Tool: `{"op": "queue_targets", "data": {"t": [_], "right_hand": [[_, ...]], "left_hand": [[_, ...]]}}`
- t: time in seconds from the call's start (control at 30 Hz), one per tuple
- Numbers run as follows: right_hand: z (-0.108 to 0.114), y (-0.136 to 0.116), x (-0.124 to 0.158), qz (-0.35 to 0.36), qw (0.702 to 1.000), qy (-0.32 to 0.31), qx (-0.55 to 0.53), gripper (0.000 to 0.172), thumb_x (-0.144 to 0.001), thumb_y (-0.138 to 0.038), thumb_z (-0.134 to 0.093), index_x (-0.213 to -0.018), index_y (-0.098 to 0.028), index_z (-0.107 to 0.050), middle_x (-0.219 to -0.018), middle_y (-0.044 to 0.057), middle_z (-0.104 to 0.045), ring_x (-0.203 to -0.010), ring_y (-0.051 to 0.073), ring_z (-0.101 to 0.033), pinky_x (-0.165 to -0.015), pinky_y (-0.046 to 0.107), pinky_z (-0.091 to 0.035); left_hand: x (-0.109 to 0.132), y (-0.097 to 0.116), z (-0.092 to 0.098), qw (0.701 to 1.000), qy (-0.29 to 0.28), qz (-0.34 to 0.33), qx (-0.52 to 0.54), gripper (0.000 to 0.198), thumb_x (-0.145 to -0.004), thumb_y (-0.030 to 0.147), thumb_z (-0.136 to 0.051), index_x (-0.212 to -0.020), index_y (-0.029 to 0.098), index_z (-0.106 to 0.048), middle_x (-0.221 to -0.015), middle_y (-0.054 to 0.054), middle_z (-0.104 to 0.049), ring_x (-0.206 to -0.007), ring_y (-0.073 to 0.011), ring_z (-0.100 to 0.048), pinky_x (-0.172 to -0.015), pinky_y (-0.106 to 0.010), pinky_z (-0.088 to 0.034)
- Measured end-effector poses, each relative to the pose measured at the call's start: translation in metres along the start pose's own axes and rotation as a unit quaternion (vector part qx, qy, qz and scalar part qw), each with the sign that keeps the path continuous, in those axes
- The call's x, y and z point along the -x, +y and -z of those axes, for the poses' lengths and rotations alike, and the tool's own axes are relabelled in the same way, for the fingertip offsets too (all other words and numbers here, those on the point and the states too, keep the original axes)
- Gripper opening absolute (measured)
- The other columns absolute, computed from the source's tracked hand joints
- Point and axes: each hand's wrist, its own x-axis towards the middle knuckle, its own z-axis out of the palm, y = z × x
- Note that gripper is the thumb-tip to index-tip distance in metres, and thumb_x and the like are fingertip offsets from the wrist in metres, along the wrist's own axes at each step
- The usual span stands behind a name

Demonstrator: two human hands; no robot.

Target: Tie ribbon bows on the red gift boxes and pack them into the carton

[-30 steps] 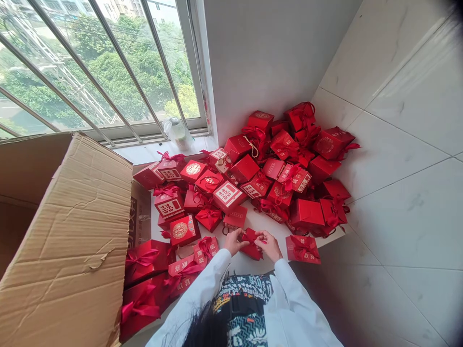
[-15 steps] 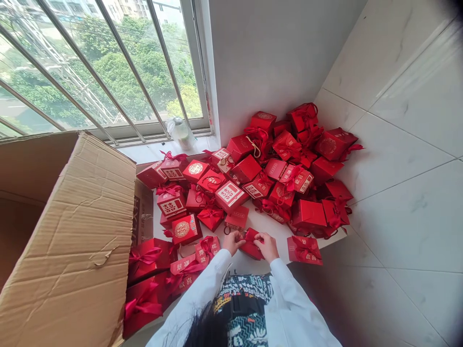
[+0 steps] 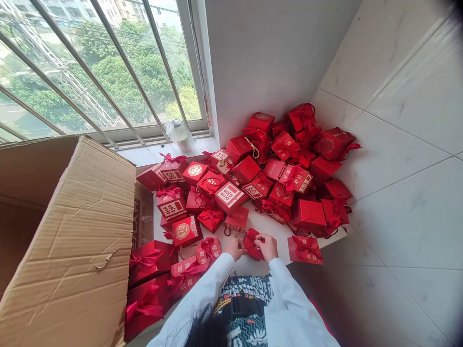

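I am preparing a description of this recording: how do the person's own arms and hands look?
Two long, plain, white fabric sleeves cover the arms and end near the wrists. The left hand and the right hand are bare, without gloves; small details such as rings cannot be made out.

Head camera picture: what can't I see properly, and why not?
All in the head view:
Left hand: its fingertips are mostly hidden by the hand itself.
Right hand: too small to show exactly what its fingertips touch.
Small red box between them: partly covered by fingers, and closed sides hide any contents.
Cardboard carton: cut off by the picture's left edge.
Plastic bag: what's inside is blurred behind cloudy film.
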Motion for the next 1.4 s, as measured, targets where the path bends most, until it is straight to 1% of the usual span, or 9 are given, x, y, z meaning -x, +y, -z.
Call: {"op": "queue_targets", "data": {"t": [0.17, 0.37, 0.57, 0.7, 0.93, 1.03, 1.17, 1.3, 1.4], "right_hand": [[-0.004, 0.0, 0.002, 0.0, 1.0, 0.005, -0.005, 0.018, -0.089, -0.031, -0.057, -0.091, -0.013, -0.061, -0.083, 0.0, -0.063, -0.067, 0.009, -0.06, -0.061, 0.025, -0.053], [-0.001, -0.005, 0.005, 0.001, 1.0, -0.018, -0.019, 0.019, -0.089, -0.031, -0.056, -0.091, -0.013, -0.061, -0.084, 0.001, -0.063, -0.067, 0.009, -0.06, -0.062, 0.025, -0.053], [0.019, -0.01, 0.008, 0.041, 0.997, -0.038, -0.053, 0.016, -0.087, -0.025, -0.057, -0.096, -0.013, -0.062, -0.08, 0.0, -0.065, -0.063, 0.009, -0.062, -0.062, 0.026, -0.054], [0.025, -0.009, 0.009, 0.062, 0.997, -0.012, -0.046, 0.019, -0.078, -0.02, -0.053, -0.094, -0.017, -0.063, -0.083, 0.001, -0.066, -0.062, 0.012, -0.063, -0.06, 0.026, -0.053], [0.023, -0.012, 0.012, 0.125, 0.992, 0.017, 0.018, 0.024, -0.066, -0.019, -0.048, -0.082, -0.021, -0.066, -0.076, 0.001, -0.067, -0.072, 0.017, -0.063, -0.074, 0.031, -0.05], [0.023, -0.014, 0.013, 0.15, 0.987, 0.029, 0.046, 0.025, -0.064, -0.015, -0.047, -0.077, -0.022, -0.066, -0.079, 0.002, -0.067, -0.077, 0.018, -0.062, -0.08, 0.032, -0.048], [0.02, -0.011, 0.013, 0.163, 0.983, 0.042, 0.07, 0.024, -0.065, -0.013, -0.044, -0.075, -0.022, -0.064, -0.079, 0.001, -0.067, -0.076, 0.017, -0.062, -0.078, 0.03, -0.048], [0.014, -0.008, 0.012, 0.165, 0.98, 0.066, 0.091, 0.021, -0.068, -0.013, -0.044, -0.077, -0.022, -0.061, -0.077, 0.0, -0.067, -0.074, 0.017, -0.063, -0.076, 0.03, -0.049], [0.014, -0.008, 0.012, 0.179, 0.973, 0.094, 0.111, 0.022, -0.07, -0.013, -0.044, -0.084, -0.021, -0.06, -0.086, 0.002, -0.066, -0.08, 0.018, -0.063, -0.08, 0.032, -0.048]], "left_hand": [[0.009, 0.01, 0.004, 0.999, -0.022, 0.022, -0.036, 0.021, -0.088, 0.031, -0.057, -0.098, 0.014, -0.061, -0.1, -0.005, -0.064, -0.092, -0.0171, -0.062, -0.082, -0.037, -0.052], [0.021, 0.025, 0.01, 0.996, -0.013, 0.039, -0.074, 0.023, -0.087, 0.032, -0.058, -0.1, 0.014, -0.061, -0.103, -0.006, -0.063, -0.095, -0.0183, -0.061, -0.085, -0.04, -0.05], [0.025, 0.028, 0.017, 0.994, 0.08, -0.011, -0.076, 0.032, -0.074, 0.044, -0.069, -0.096, 0.02, -0.064, -0.105, -0.007, -0.064, -0.105, -0.026, -0.056, -0.083, -0.038, -0.047], [0.024, 0.035, 0.015, 0.986, 0.138, -0.061, -0.072, 0.024, -0.085, 0.044, -0.055, -0.087, 0.024, -0.067, -0.104, -0.003, -0.066, -0.103, -0.0223, -0.056, -0.083, -0.03, -0.042], [0.014, 0.046, 0.006, 0.98, 0.182, -0.028, -0.075, 0.028, -0.086, 0.044, -0.053, -0.08, 0.022, -0.068, -0.095, -0.005, -0.069, -0.097, -0.0234, -0.059, -0.079, -0.033, -0.039], [0.011, 0.048, 0.004, 0.979, 0.187, -0.017, -0.078, 0.022, -0.082, 0.041, -0.058, -0.077, 0.022, -0.068, -0.093, -0.005, -0.07, -0.097, -0.0249, -0.059, -0.083, -0.038, -0.037], [0.01, 0.049, 0.002, 0.98, 0.183, -0.012, -0.072, 0.011, -0.078, 0.032, -0.064, -0.077, 0.022, -0.069, -0.094, -0.005, -0.07, -0.1, -0.0255, -0.058, -0.085, -0.041, -0.036], [0.009, 0.046, 0.001, 0.983, 0.172, -0.018, -0.056, 0.009, -0.079, 0.029, -0.064, -0.077, 0.022, -0.07, -0.095, -0.004, -0.07, -0.1, -0.0246, -0.057, -0.085, -0.04, -0.036], [0.006, 0.042, 0.0, 0.985, 0.164, -0.029, -0.043, 0.01, -0.079, 0.03, -0.064, -0.078, 0.023, -0.07, -0.098, -0.005, -0.069, -0.104, -0.0249, -0.055, -0.086, -0.039, -0.037]]}}
